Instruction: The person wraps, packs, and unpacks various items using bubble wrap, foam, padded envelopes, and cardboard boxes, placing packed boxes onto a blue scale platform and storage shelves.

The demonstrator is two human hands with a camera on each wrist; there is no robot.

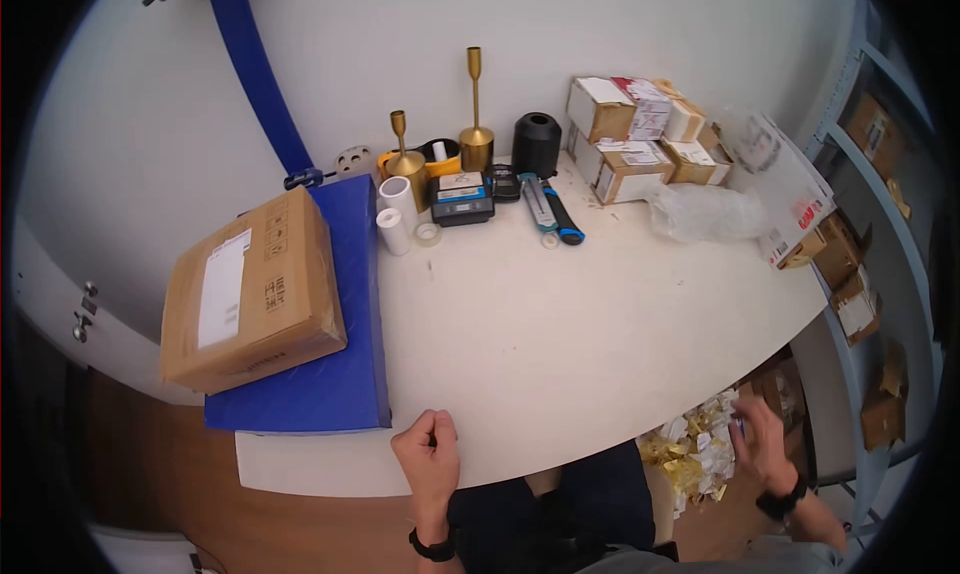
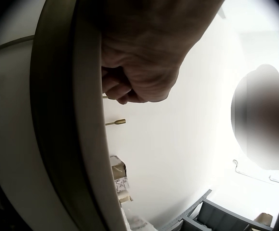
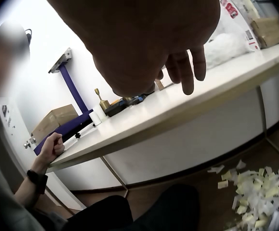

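My left hand rests at the front edge of the white table, fingers curled into a fist with nothing visible in it. The right wrist view shows the same fist beside the blue board. Out past the table's right front edge, my right hand hangs with loose, slightly bent fingers and holds nothing visible. Below it, in the head view, lies a heap of white and yellow paper scraps. Nearest the left hand is a flat blue board with a taped cardboard box on top.
Along the back stand gold candlesticks, white rolls, a black label-topped device, a black cylinder and a blue-black cutter. Small boxes and bubble wrap sit at back right. A shelf rack borders the right side.
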